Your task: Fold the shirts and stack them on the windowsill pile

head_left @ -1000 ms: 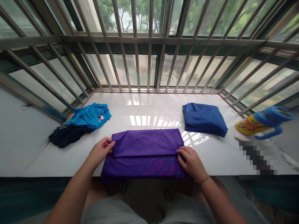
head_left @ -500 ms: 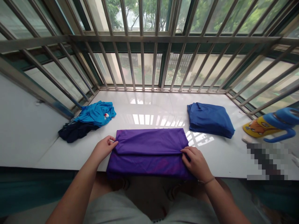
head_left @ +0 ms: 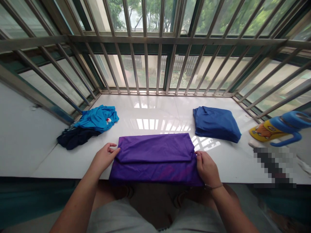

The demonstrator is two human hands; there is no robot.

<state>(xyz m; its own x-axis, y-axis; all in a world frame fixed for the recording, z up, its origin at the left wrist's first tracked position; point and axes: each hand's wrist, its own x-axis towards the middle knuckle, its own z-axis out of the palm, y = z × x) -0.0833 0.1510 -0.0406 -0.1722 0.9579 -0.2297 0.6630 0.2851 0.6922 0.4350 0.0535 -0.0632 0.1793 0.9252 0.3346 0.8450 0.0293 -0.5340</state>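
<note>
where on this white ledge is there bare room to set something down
Bare: behind the purple cloth, between the bright blue heap and the folded blue cloth; also front left, bordered by the dark garment and left hand. Crowded: the right end, around the bottle.

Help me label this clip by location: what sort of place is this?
Probably a bay-window ledge, perhaps in a home: metal bars line three of its sides, trees show outside, and a folded purple cloth rests on the ledge.
</note>
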